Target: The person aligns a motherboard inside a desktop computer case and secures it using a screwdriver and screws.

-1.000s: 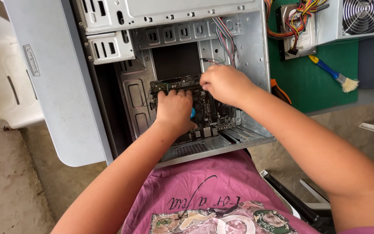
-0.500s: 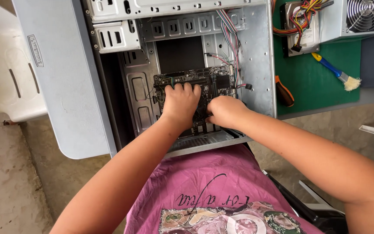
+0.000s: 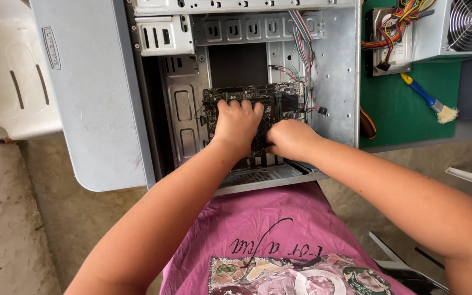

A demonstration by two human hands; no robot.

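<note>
1. While looking straight down: rough concrete floor (image 3: pixel 12 229) all round, bit dusty, white plastic chair (image 3: pixel 6 82) off to the upper left.
2. Green mat (image 3: pixel 405 109) on a bench to the right, holding a power supply (image 3: pixel 465 27) with its fan grille up, a bundle of coloured wires (image 3: pixel 397 22) next to it, and a small brush (image 3: pixel 430 101) with a blue and yellow handle.
3. Grey computer case (image 3: pixel 334 76) lying open, side panel (image 3: pixel 88 93) propped along its left edge, bottom end just touching a pink printed shirt (image 3: pixel 279 240).
4. Circuit board (image 3: pixel 288 101) sitting flat inside the case, about the middle: dark, small, square-ish, black finned block near its right side, thin ribbon wires (image 3: pixel 304 49) running down to its top right corner.
5. Left hand (image 3: pixel 237 124) resting palm-down on the board, fingers curled, knuckles up, pressing rather than holding anything.
6. Right hand (image 3: pixel 290 139) just beside it at the board's lower right, fingers tucked under and bunched at the board's edge; can't tell whether actually pinching something, fingertips hidden.
</note>
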